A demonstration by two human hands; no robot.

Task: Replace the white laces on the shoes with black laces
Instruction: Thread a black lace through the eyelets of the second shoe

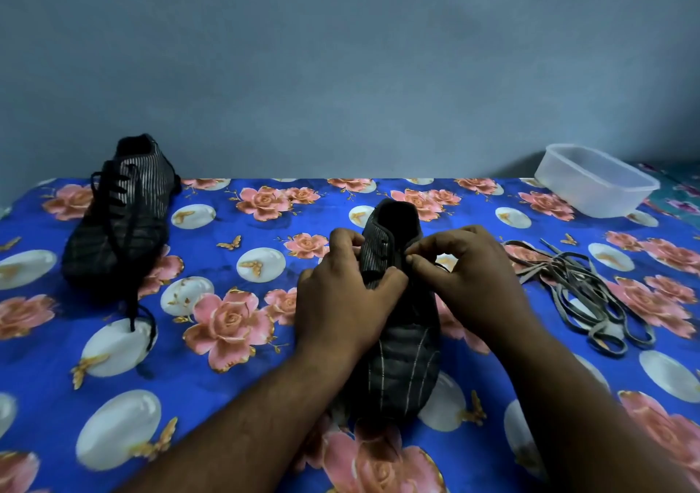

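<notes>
working at the throat of the near shoe point(401, 341), both hands are bunched over its eyelets. this shoe lies at the middle of the bed point(235, 409), toe toward the near edge, heel toward the wall point(341, 57). the left hand point(341, 295) curls round the shoe's left flank, thumb pressed across the upper and fingertips hooked over the top. the right hand point(466, 269) has thumb and forefinger closed to a tight pinch right at the eyelet row; it seems to hold a lace end, but dark lace on dark fabric makes that impossible to confirm, and the lace itself cannot be made out.

the far shoe point(121, 220) sits toward the far left corner, already strung with a black lace point(132, 276) whose loose ends trail toward the near edge. the old laces point(575, 292), pale and greyish in this light, lie in a loose tangle toward the right edge, well apart from both shoes. a clear tub point(598, 182) stands at the far right corner.

judging from this, one shoe is done and the second is being threaded near its upper eyelets. the next move likely calls for a steady left hand holding the upper taut while the right feeds the tip through the small hole and draws the slack even.
</notes>
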